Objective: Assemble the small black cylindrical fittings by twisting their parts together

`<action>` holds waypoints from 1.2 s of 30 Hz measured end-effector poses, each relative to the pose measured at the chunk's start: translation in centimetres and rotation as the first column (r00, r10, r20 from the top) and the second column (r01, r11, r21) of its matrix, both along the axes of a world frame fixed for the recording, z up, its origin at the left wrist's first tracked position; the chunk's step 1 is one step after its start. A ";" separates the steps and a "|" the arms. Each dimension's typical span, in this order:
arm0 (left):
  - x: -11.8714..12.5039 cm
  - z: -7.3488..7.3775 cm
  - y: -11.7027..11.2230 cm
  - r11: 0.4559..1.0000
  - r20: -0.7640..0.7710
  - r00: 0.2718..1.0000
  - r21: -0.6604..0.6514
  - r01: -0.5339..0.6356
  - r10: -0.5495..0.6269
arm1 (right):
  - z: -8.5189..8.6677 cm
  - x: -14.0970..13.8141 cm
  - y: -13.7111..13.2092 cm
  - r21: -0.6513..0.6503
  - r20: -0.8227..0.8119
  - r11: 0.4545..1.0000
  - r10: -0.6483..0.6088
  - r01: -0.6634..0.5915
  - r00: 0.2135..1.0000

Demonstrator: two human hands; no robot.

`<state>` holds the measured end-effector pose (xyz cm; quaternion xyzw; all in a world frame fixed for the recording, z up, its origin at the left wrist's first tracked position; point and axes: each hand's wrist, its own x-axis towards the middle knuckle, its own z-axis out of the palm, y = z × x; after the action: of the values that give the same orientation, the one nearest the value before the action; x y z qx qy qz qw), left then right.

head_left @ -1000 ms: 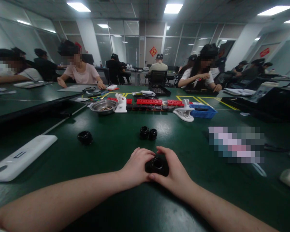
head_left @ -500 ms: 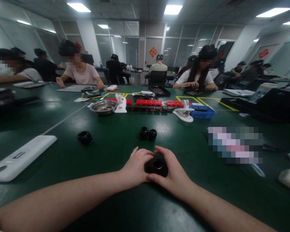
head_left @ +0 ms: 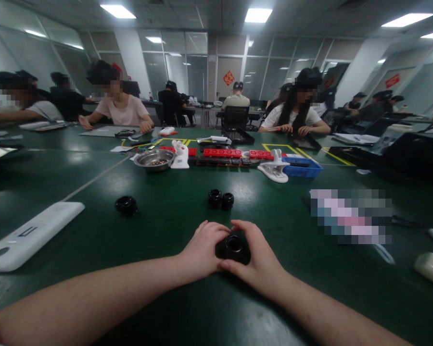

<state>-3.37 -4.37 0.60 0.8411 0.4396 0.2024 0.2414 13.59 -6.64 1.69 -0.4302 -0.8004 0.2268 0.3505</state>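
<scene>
A black round ring-shaped part (head_left: 234,248) rests on the green table (head_left: 166,226) between both my hands. My left hand (head_left: 201,251) curls against its left side, fingers closed around it. My right hand (head_left: 256,259) wraps its right side, thumb underneath and fingers over the top. Two small black parts (head_left: 221,199) sit side by side just beyond my hands. Another black ring part (head_left: 126,205) lies further left.
A white flat device (head_left: 29,234) lies at the left. A metal bowl (head_left: 154,159), white holders (head_left: 181,154), red blocks (head_left: 222,152) and a blue tray (head_left: 303,167) stand across the middle. White objects (head_left: 431,267) lie at the right edge. Other people sit around the far side.
My hands and the black part stay in place. People across the table shifted their hands slightly.
</scene>
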 end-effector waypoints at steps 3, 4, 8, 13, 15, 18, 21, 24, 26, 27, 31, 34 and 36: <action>0.0 0.0 -0.1 1.000 0.009 1.000 0.004 -0.010 0.010 | 0.1 -0.1 0.0 -0.013 0.015 1.000 -0.013 0.013 1.000; 0.0 0.0 -0.1 1.000 0.011 1.000 0.003 -0.009 0.009 | 0.2 0.0 0.0 -0.018 0.012 1.000 0.008 -0.008 1.000; 0.1 0.4 -0.2 1.000 0.004 1.000 0.001 -0.001 0.001 | 0.3 0.6 0.0 -0.006 -0.017 0.991 0.132 -0.132 0.991; 0.1 0.3 0.0 1.000 -0.013 1.000 0.004 0.010 -0.010 | 0.0 0.2 0.0 0.006 -0.003 0.999 0.049 -0.049 0.999; 0.1 0.2 0.0 1.000 -0.008 1.000 0.003 0.001 -0.001 | -0.1 -0.1 0.0 0.003 0.006 1.000 -0.003 0.003 1.000; 0.1 0.1 -0.1 1.000 -0.003 1.000 0.004 -0.005 0.005 | 0.0 -0.1 -0.1 0.015 0.001 1.000 0.003 -0.003 1.000; 0.1 0.2 -0.1 1.000 -0.001 1.000 0.006 0.000 0.000 | 0.2 0.4 -0.1 0.029 -0.023 0.994 0.104 -0.103 0.994; 0.0 0.2 -0.1 1.000 0.000 1.000 0.001 0.011 -0.011 | 0.1 0.6 -0.1 0.015 -0.014 0.992 0.126 -0.126 0.992; -0.1 0.2 0.0 1.000 -0.004 1.000 0.000 0.018 -0.018 | 0.1 0.4 0.0 0.008 -0.001 0.998 0.062 -0.062 0.998; -0.1 0.1 0.0 1.000 -0.005 1.000 0.002 0.020 -0.020 | 0.0 0.3 0.0 0.002 0.006 1.000 0.026 -0.026 1.000; -0.1 0.0 0.0 1.000 0.000 1.000 0.012 0.012 -0.012 | 0.0 -0.1 0.0 -0.026 0.031 0.999 -0.026 0.027 0.999; 0.0 0.2 -0.1 1.000 0.004 1.000 0.013 0.004 -0.004 | 0.0 0.1 0.0 -0.020 -0.002 0.998 0.053 -0.053 0.999; 0.1 0.2 -0.2 1.000 0.003 1.000 0.020 0.008 -0.008 | 0.0 0.4 0.0 -0.014 -0.017 0.994 0.108 -0.109 0.994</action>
<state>-3.31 -4.52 0.82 0.8448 0.4338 0.2071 0.2348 14.00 -6.69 1.72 -0.3867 -0.8180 0.2549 0.3411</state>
